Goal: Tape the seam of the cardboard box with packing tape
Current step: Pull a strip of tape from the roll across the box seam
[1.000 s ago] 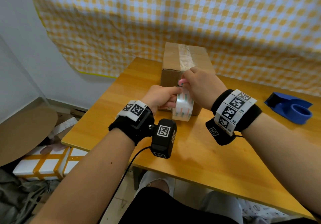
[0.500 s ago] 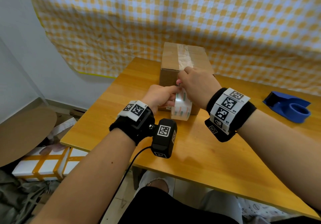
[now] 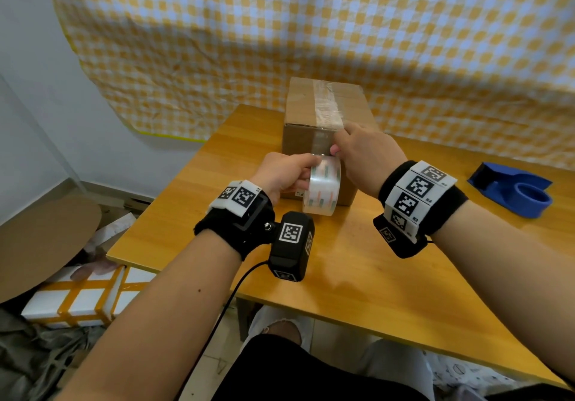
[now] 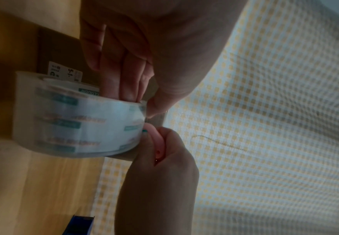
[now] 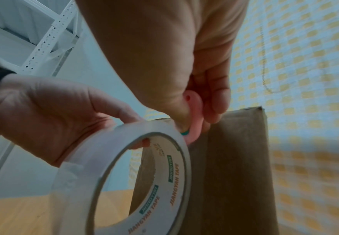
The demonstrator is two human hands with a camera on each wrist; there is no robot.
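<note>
a: where are the fingers?

b: the left hand [image 3: 284,172] has its fingers [image 4: 122,76] curled through the core of a clear roll of packing tape with green and orange print [image 3: 322,189], thumb over the outer rim, so it grips the roll upright on edge. the right hand [image 3: 367,154] pinches a small pink plastic cutter [image 5: 193,117] between thumb and curled fingers, right at the top of the roll.

a: and where is the roll against the box?

b: just in front of the near end face of the brown rectangular cardboard box [image 3: 298,142]. a stretch of clear tape runs from the roll up that face. whether the cutter touches the tape i cannot tell.

a: is the seam covered?

b: a strip of clear tape [image 3: 326,104] lies along the middle of the box top and over the near edge.

a: what surrounds them?

b: the box stands on a honey-coloured wooden table [image 3: 373,276], towards its far side. a blue plastic tape dispenser [image 3: 513,187] sits well apart on the right. an orange and white checked cloth [image 3: 311,27] hangs behind. both wrists wear black bands with square printed markers.
</note>
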